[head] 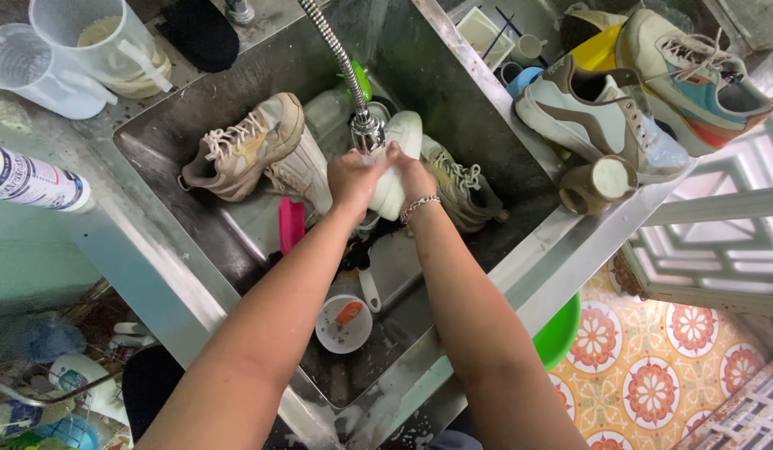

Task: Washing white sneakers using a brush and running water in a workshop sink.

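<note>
Centre frame: our left hand (353,179) and right hand (413,177), grips closed, hold white shoe (395,162) under sprayer head (366,129), over sink (453,100).

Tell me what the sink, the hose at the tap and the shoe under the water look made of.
Sink: brushed stainless steel, by its dull grey sheen. Hose: ribbed, shiny metal. Shoe in both hands: smooth white upper, probably synthetic leather or rubber; unclear.
</note>
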